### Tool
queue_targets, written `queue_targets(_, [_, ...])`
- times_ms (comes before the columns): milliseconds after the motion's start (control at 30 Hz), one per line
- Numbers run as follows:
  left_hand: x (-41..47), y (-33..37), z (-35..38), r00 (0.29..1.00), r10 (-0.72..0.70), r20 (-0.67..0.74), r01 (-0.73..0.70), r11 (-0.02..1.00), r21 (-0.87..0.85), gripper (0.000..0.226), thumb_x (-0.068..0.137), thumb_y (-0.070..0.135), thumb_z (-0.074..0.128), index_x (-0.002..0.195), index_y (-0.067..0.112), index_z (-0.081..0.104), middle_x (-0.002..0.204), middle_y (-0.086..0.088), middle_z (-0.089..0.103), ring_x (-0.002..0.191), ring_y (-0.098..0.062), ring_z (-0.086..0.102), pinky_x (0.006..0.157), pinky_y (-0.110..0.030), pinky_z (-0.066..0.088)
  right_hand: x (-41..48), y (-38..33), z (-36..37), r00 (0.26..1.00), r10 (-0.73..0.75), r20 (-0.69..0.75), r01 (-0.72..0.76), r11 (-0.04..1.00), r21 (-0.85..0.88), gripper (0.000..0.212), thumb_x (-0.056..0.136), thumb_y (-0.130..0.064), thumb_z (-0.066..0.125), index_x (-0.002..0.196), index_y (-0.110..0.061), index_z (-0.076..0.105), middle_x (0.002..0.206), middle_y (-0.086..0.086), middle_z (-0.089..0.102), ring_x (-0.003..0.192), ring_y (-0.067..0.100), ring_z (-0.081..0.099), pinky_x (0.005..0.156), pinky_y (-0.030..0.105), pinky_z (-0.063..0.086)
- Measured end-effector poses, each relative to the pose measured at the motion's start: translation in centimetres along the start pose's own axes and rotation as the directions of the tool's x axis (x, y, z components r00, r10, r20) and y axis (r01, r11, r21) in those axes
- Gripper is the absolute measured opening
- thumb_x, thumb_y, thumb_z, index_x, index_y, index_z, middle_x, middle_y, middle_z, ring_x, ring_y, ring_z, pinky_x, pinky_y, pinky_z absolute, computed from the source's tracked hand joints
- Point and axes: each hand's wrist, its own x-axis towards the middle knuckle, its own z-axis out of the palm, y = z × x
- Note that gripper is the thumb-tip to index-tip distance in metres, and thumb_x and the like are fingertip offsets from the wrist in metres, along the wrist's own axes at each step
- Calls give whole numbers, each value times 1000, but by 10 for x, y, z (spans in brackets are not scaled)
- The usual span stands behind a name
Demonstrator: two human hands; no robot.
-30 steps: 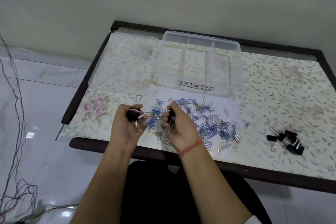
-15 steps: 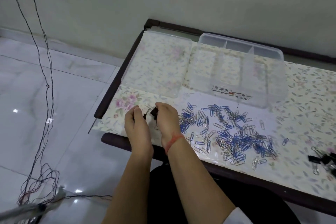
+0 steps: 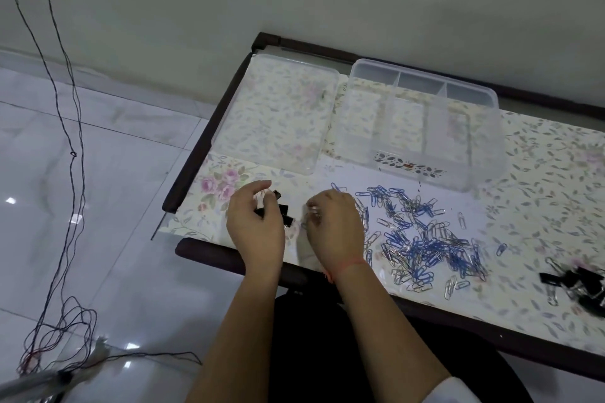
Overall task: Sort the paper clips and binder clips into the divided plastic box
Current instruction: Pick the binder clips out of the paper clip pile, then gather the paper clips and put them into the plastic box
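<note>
My left hand [image 3: 255, 229] is curled over a few black binder clips [image 3: 283, 209] at the table's front left; one dark clip shows between its thumb and fingers. Just to the right, my right hand [image 3: 335, 227] pinches silver wire handles of a binder clip at its fingertips. A big pile of blue and silver paper clips [image 3: 420, 239] lies to the right of my right hand. The clear divided plastic box [image 3: 422, 73] stands behind the pile, its compartments bare. More black binder clips [image 3: 576, 281] lie at the far right edge.
The box's clear lid [image 3: 278, 114] lies flat left of the box. The table's dark front rail [image 3: 212, 252] runs just under my wrists. Thin black cables [image 3: 65, 141] hang over the tiled floor to the left.
Both hands carried binder clips left, away from the paper clip pile, and lowered them to the table's front left. The camera view swung left and down.
</note>
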Motion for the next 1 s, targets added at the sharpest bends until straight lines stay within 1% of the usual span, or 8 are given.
queue_targets(133, [-6,5,6,993,57,100,-67,992,103,23,85,6,54,96,22,66,100,2,63,88,-15,62,75,-20,50,-9,20,-3,993,-115,13,116,982,-151,8,79,-10,62,81,-11,70,87,2,66,92,27,57,61,27,40])
queue_targets(233, [-9,4,10,949,39,313,-133,950,283,28,83,6,54,106,18,65,103,2,64,78,-9,58,70,-18,47,-13,41,-16,992,-118,39,124,971,-204,12,80,-8,60,85,-12,70,89,1,66,94,25,56,59,24,34])
queue_targets(367, [-14,-1,15,795,-18,606,-417,709,569,37,79,5,58,114,16,61,111,-8,57,91,-20,59,74,-22,38,-25,67,-48,998,-20,57,29,987,-158,16,81,-6,58,87,-12,71,94,2,67,99,24,54,66,30,43])
queue_targets(467, [-17,2,16,787,-77,612,-480,546,687,40,78,-3,51,115,11,58,115,-16,50,97,-31,56,73,-28,37,-35,77,-74,993,116,-18,-117,988,-98,21,81,-15,63,101,-17,69,105,2,62,107,23,49,72,31,45])
queue_targets(567, [-23,4,19,800,-76,595,-485,503,716,37,79,-7,45,110,7,57,112,-17,50,93,-33,55,67,-31,33,-44,77,-84,959,251,128,-235,964,-125,51,69,-33,76,116,-26,57,115,3,50,111,22,44,77,31,45])
queue_targets(700, [-26,2,30,788,-50,613,-513,498,700,31,77,-7,46,102,6,60,108,-16,56,94,-32,56,68,-30,32,-49,67,-66,930,285,232,-273,959,-81,73,54,-43,82,116,-27,49,115,4,43,106,24,48,79,33,49])
queue_targets(867, [-35,1,50,768,-46,638,-484,611,627,31,74,-6,50,94,10,67,101,-10,69,97,-28,60,75,-29,39,-40,66,-52,947,287,142,-294,956,24,53,62,-32,80,106,-20,54,110,5,48,97,27,55,76,34,49])
queue_targets(1000, [-47,3,59,735,-32,678,-424,759,495,35,72,-8,45,85,13,71,88,-3,72,86,-20,63,72,-22,41,-37,80,-69,939,325,113,-333,941,66,41,69,-25,77,104,-19,57,108,5,51,95,25,56,71,26,37])
